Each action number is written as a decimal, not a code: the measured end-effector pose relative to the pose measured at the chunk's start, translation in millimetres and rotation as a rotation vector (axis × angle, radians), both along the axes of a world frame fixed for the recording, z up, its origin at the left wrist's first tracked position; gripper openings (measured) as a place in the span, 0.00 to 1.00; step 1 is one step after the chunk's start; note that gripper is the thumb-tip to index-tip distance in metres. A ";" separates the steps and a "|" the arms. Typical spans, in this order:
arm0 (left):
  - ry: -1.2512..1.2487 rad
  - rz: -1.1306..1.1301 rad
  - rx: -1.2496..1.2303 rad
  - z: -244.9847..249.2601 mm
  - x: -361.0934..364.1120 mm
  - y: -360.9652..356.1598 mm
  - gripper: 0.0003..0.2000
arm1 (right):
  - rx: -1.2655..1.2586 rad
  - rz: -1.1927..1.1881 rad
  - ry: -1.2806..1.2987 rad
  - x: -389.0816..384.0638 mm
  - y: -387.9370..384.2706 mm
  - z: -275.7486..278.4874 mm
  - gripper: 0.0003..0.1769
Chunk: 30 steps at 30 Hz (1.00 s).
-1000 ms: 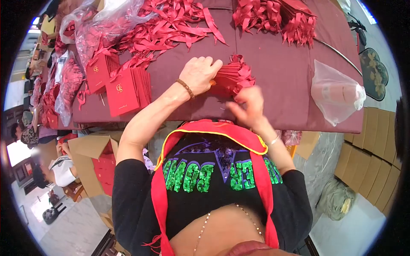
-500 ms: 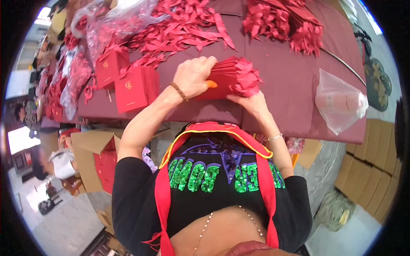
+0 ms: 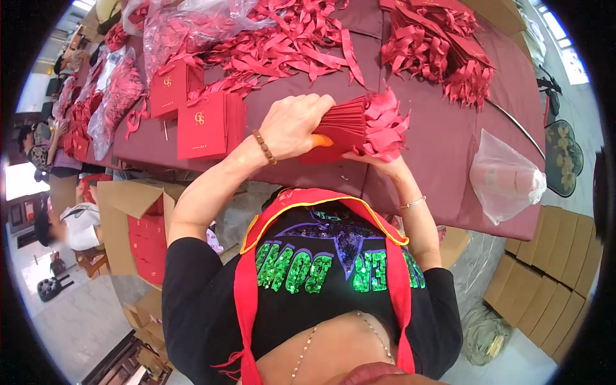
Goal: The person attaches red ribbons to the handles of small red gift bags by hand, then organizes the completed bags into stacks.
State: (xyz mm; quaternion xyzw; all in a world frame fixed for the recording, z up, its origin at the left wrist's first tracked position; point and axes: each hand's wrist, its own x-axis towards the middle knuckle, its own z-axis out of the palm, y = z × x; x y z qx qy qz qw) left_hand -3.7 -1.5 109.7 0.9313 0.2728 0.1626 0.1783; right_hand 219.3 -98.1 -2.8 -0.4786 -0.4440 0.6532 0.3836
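Observation:
Out over the near edge of the table, a stack of red paper bags with ribbons [image 3: 344, 126] is held between both hands. My left hand [image 3: 295, 122] closes over its left end, an orange cover on the thumb. Beneath the ribbon end, my right hand [image 3: 384, 165] supports the stack from below; its fingers are largely hidden by the ribbons. The bags lie pressed together with their folded edges up, and the loose red ribbons fan out to the right. To the left, red bags with a gold logo [image 3: 204, 126] stand in a group on the table.
Loose red ribbons [image 3: 289, 45] heap at the back beside clear plastic wrapping [image 3: 186, 32]. More ribboned bags [image 3: 443, 51] lie at back right. A plastic bag [image 3: 504, 179] sits at the table's right edge. Cardboard boxes [image 3: 545, 263] stand right; an open carton [image 3: 122, 218] stands left.
The stack appears slightly farther right, its ribbons more spread, with my right hand more hidden beneath them. My left hand keeps its hold. The whole view has shifted a little.

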 end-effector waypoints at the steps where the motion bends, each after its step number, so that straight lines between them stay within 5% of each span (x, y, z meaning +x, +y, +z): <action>1: -0.003 -0.011 0.000 0.2 0.0 1.7 0.23 | 0.000 -0.011 -0.003 1.0 -1.5 -26.1 0.28; 4: -0.028 0.004 -0.007 -2.4 -1.0 4.9 0.24 | 0.415 -0.120 -0.096 -2.6 0.9 -46.8 0.31; 9: -0.129 -0.020 0.039 -11.5 0.6 11.6 0.24 | 0.491 -0.096 -0.219 -1.3 4.1 -40.6 0.31; 11: 0.002 -0.067 0.180 -7.8 4.0 13.5 0.23 | 0.406 -0.053 -0.026 -0.8 15.0 -68.5 0.29; 13: 0.062 -0.058 0.231 -14.1 8.2 15.0 0.22 | 0.426 -0.109 -0.097 -8.3 32.0 -76.3 0.27; 15: 0.128 -0.042 0.289 -23.4 8.6 18.0 0.22 | 0.528 -0.098 -0.386 -14.8 44.2 -94.9 0.26; 18: 0.178 0.007 0.219 -41.6 5.2 20.8 0.22 | 0.568 -0.163 -0.392 -14.4 50.5 -101.6 0.31; 19: 0.183 0.002 0.215 -46.0 4.2 20.4 0.22 | 0.640 -0.110 -0.714 -16.0 52.8 -102.5 0.29; 20: 0.186 0.019 0.194 -49.5 3.5 19.0 0.22 | 0.631 -0.113 -0.710 -15.6 54.7 -120.6 0.29; 22: 0.188 0.033 0.175 -49.4 5.6 22.7 0.22 | 0.367 -0.160 0.027 -20.8 62.1 -136.2 0.26; 24: 0.187 0.034 0.164 -46.7 8.6 27.5 0.22 | 0.626 0.058 -1.092 -8.9 61.5 -116.8 0.25; 29: 0.199 0.057 0.248 -53.0 23.4 38.4 0.20 | 0.625 -0.157 -0.948 4.7 80.6 -167.3 0.35; 30: 0.216 0.071 0.221 -53.1 23.6 41.2 0.21 | 0.665 -0.160 -1.260 4.8 73.4 -137.6 0.35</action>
